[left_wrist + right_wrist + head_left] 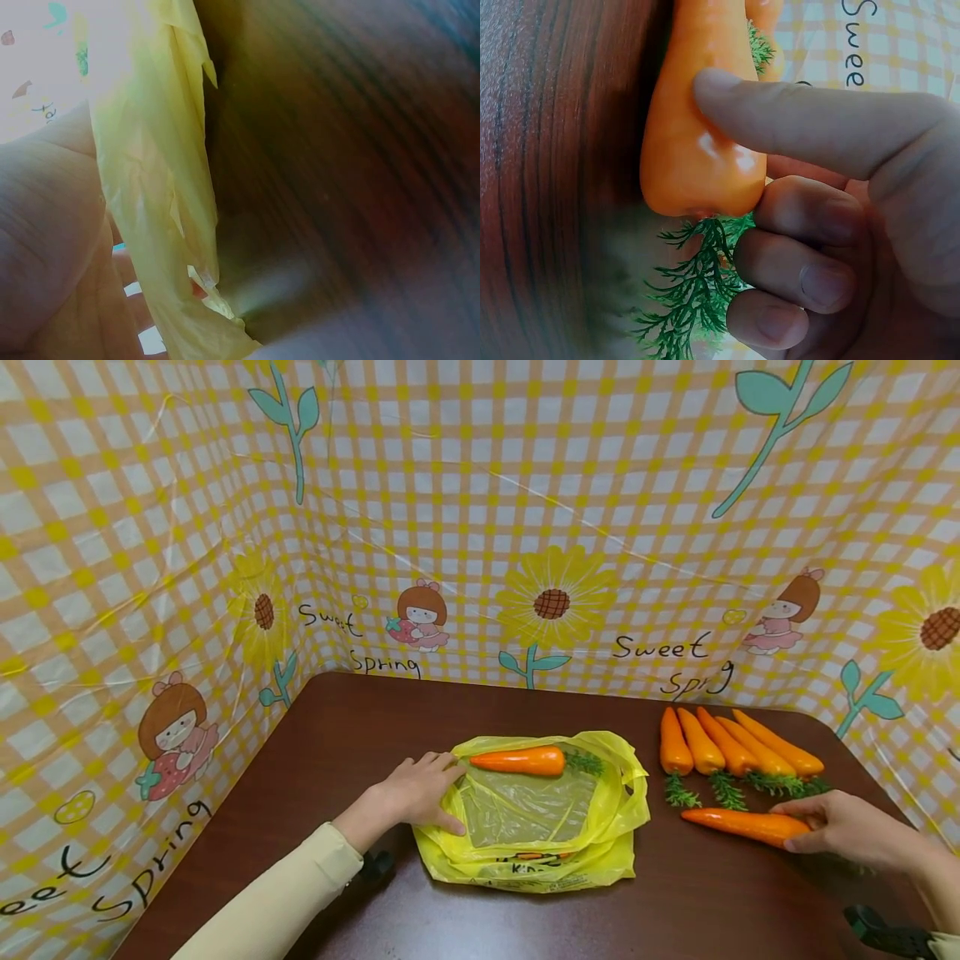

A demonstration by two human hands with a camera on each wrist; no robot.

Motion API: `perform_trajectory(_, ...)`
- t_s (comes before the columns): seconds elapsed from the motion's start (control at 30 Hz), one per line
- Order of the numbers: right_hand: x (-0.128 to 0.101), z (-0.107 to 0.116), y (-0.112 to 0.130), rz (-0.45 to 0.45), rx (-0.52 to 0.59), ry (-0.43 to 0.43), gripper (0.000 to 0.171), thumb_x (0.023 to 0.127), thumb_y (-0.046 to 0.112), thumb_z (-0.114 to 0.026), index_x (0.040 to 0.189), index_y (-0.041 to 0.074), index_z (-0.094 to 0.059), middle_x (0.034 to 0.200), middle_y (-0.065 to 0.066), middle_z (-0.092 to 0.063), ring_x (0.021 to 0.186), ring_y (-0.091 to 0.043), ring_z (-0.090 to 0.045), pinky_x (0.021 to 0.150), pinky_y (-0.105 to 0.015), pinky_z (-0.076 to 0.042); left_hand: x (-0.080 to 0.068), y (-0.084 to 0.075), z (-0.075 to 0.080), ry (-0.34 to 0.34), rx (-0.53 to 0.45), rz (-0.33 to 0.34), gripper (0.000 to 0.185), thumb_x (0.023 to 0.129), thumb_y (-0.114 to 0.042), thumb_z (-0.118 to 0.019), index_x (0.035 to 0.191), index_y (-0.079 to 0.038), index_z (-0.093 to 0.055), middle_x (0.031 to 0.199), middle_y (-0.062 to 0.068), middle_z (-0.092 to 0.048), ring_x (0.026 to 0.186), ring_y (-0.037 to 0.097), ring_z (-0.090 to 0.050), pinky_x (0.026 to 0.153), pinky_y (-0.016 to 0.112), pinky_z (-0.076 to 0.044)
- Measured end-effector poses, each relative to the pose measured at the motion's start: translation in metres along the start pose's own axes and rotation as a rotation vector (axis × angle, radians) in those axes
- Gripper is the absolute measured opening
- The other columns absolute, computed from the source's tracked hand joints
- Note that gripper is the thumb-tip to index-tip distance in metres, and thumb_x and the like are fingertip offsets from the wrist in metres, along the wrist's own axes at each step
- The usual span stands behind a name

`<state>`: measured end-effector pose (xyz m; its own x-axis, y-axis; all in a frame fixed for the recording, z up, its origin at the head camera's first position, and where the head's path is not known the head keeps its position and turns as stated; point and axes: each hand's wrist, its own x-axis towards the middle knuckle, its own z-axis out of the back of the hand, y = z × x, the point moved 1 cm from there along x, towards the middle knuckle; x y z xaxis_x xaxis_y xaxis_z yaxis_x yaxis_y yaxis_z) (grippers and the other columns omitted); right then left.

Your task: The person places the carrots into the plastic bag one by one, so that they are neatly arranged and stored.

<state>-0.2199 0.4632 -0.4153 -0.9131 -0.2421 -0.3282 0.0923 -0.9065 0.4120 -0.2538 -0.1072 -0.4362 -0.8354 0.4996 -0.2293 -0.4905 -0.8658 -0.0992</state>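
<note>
Head view. Landmark: yellow plastic bag [540, 814], lying flat and opened on the dark brown table [337, 735].
- Carrots, six in all. One carrot [519, 761] lies across the far part of the bag's opening, its green top pointing right. A row of four carrots [731, 747] lies to the right of the bag, well apart from it, green tops toward the person. One loose carrot [742, 825] lies right of the bag and nearer the person than the row.
- Bag: one.
- Left hand [416, 792]: at the bag's left edge, thumb and fingers closed on the rim, keeping the mouth spread.
- Right hand [847, 828]: right of the bag, fingers curled round the thick end of the loose carrot, which rests on the table.
- Step, as judged: loading carrots into the bag, one in, the second being taken up. The next move calls for lifting that carrot left over the bag's right rim while the mouth is kept wide.

Left wrist view. Yellow bag film [161, 202] runs beside the palm [45, 247], with table wood to its right. Blurred; the grip itself cannot be made out here.

Right wrist view. The loose carrot's thick end [701, 142] is pinched between a straight finger [810, 124] on top and curled fingers below; the green top [694, 289] hangs beneath.
</note>
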Motion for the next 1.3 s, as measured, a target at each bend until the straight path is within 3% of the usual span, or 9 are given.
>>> perform_trajectory(0.13,0.0,0.0,0.002,0.003,-0.013,-0.008,0.065,0.091,0.031,-0.075,0.135,-0.013,-0.056,0.108,-0.011,-0.071,0.076,-0.001,-0.047,0.067,-0.022,-0.041,-0.001,0.0,-0.001,-0.004,-0.004,-0.003,0.097,0.081,-0.069,-0.07,0.158,-0.022,-0.035,0.163,0.006,-0.031,0.149,0.028,-0.031,0.112,0.056,-0.035)
perform_trajectory(0.27,-0.002,-0.002,0.002,0.02,0.044,-0.002,0.065,0.092,0.029,-0.074,0.135,-0.015,-0.054,0.077,0.001,-0.056,0.067,-0.002,-0.039,0.06,-0.023,-0.034,-0.002,0.0,-0.002,-0.002,0.0,-0.002,0.097,0.081,-0.069,-0.07,0.158,-0.022,-0.035,0.163,0.005,-0.031,0.149,0.028,-0.031,0.112,0.056,-0.035)
perform_trajectory(0.37,-0.003,-0.002,0.001,0.042,0.079,0.009,0.066,0.093,0.029,-0.072,0.137,-0.016,-0.051,0.068,0.007,-0.04,0.061,-0.002,-0.033,0.057,-0.025,-0.03,-0.002,0.0,-0.003,0.001,0.002,0.0,0.097,0.081,-0.07,-0.07,0.158,-0.022,-0.035,0.163,0.005,-0.031,0.149,0.027,-0.031,0.112,0.055,-0.036)
perform_trajectory(0.5,-0.003,-0.001,0.001,0.064,0.075,0.016,0.068,0.094,0.03,-0.07,0.139,-0.017,-0.049,0.073,0.002,-0.059,0.061,0.0,-0.036,0.057,-0.024,-0.033,-0.002,-0.001,-0.003,-0.004,0.012,-0.003,0.097,0.081,-0.07,-0.069,0.158,-0.022,-0.035,0.163,0.005,-0.031,0.149,0.027,-0.031,0.112,0.055,-0.036)
perform_trajectory(0.6,-0.004,-0.003,0.0,0.051,0.095,0.018,0.069,0.094,0.032,-0.071,0.139,-0.016,-0.049,0.063,0.004,-0.047,0.056,-0.002,-0.028,0.053,-0.026,-0.028,-0.001,-0.001,-0.003,-0.01,0.021,-0.01,0.097,0.081,-0.07,-0.069,0.158,-0.022,-0.035,0.162,0.005,-0.032,0.148,0.027,-0.032,0.111,0.056,-0.037)
perform_trajectory(0.7,-0.006,-0.004,0.001,0.04,0.126,0.012,0.07,0.093,0.031,-0.072,0.139,-0.017,-0.049,0.06,0.006,-0.022,0.053,-0.007,-0.016,0.05,-0.032,-0.019,0.0,-0.001,-0.002,-0.015,0.026,-0.015,0.097,0.081,-0.07,-0.07,0.158,-0.022,-0.036,0.162,0.005,-0.033,0.148,0.027,-0.033,0.11,0.056,-0.037)
perform_trajectory(0.87,-0.01,-0.001,0.003,0.059,0.092,-0.008,0.071,0.094,0.032,-0.07,0.141,-0.016,-0.047,0.059,0.008,-0.034,0.053,-0.006,-0.02,0.051,-0.029,-0.025,-0.001,-0.001,-0.002,-0.012,0.024,-0.009,0.097,0.081,-0.07,-0.07,0.158,-0.023,-0.035,0.161,0.005,-0.033,0.148,0.027,-0.033,0.112,0.056,-0.036)
perform_trajectory(1.07,-0.014,0.004,0.008,0.041,0.047,-0.048,0.071,0.094,0.033,-0.07,0.142,-0.014,-0.047,0.059,0.007,-0.02,0.051,-0.006,-0.016,0.049,-0.03,-0.021,-0.001,-0.001,0.0,-0.014,0.024,-0.01,0.097,0.081,-0.07,-0.07,0.158,-0.023,-0.035,0.162,0.005,-0.033,0.148,0.028,-0.033,0.112,0.057,-0.036)
perform_trajectory(1.3,-0.015,0.01,0.012,0.038,-0.02,-0.125,0.07,0.092,0.033,-0.073,0.14,-0.013,-0.051,0.058,0.008,-0.022,0.049,-0.005,-0.016,0.047,-0.027,-0.023,-0.001,0.0,0.001,-0.01,0.018,-0.005,0.097,0.081,-0.07,-0.07,0.158,-0.023,-0.035,0.162,0.005,-0.032,0.148,0.028,-0.032,0.112,0.056,-0.036)
